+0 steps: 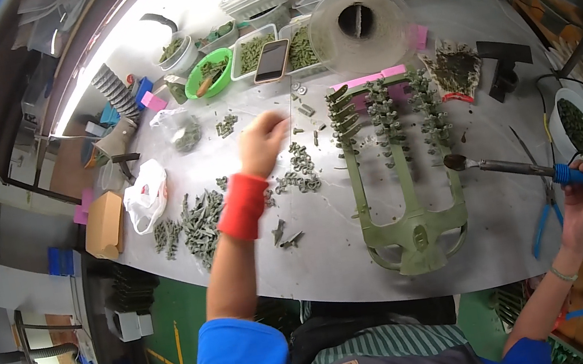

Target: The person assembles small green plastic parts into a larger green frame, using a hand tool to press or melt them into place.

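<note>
Right of frame, my right hand (579, 211) grips a blue-handled metal soldering iron (522, 167): probably stiff, front-heavy, best held by that handle (569, 174). My left hand (264, 143) curls, upper centre; I cannot tell whether it holds anything.

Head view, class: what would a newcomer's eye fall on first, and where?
The large green three-pronged frame, lying right of centre on the grey table, draws the eye first, with small green pieces crowding its far part. Next come the bright red wristband worn behind the left hand and, at far right, the blue-handled tool in the right hand.
</note>
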`<state>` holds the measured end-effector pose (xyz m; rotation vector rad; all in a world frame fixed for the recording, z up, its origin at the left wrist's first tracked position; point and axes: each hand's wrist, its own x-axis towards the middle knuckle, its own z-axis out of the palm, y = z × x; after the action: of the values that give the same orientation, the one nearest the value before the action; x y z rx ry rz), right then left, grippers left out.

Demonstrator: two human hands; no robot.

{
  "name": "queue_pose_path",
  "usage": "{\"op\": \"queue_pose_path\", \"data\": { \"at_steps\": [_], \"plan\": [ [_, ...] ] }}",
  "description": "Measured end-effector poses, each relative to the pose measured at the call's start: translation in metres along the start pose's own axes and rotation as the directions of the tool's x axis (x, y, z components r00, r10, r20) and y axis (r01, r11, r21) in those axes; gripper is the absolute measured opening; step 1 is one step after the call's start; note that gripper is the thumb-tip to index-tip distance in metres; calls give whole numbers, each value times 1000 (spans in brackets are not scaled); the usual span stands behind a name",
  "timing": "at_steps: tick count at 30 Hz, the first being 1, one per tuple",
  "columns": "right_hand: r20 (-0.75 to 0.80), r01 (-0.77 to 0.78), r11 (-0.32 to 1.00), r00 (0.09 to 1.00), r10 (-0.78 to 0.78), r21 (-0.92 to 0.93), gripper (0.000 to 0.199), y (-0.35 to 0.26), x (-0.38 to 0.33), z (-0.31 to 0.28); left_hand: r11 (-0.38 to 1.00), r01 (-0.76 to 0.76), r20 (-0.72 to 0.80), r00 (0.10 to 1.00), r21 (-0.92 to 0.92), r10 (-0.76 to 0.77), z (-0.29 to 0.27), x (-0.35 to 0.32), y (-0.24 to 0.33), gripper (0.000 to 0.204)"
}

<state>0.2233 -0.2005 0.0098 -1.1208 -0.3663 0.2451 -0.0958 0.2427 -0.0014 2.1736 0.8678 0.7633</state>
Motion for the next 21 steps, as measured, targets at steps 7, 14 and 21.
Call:
{"op": "queue_pose_path", "data": {
  "at_steps": [7,14,21],
  "plan": [
    [38,-8,1000,999,9,-17,16,0,-6,14,712,-48,35,999,700,32,-124,-70,-132,14],
    [54,18,998,998,-15,-63,17,-9,-21,31,857,97,-199,980,505,7,-111,-82,-157,18],
    [65,28,996,998,-22,-82,21,-5,-39,75,918,291,89,957,-268,-277,-84,-68,-77,21]
  ]
}}
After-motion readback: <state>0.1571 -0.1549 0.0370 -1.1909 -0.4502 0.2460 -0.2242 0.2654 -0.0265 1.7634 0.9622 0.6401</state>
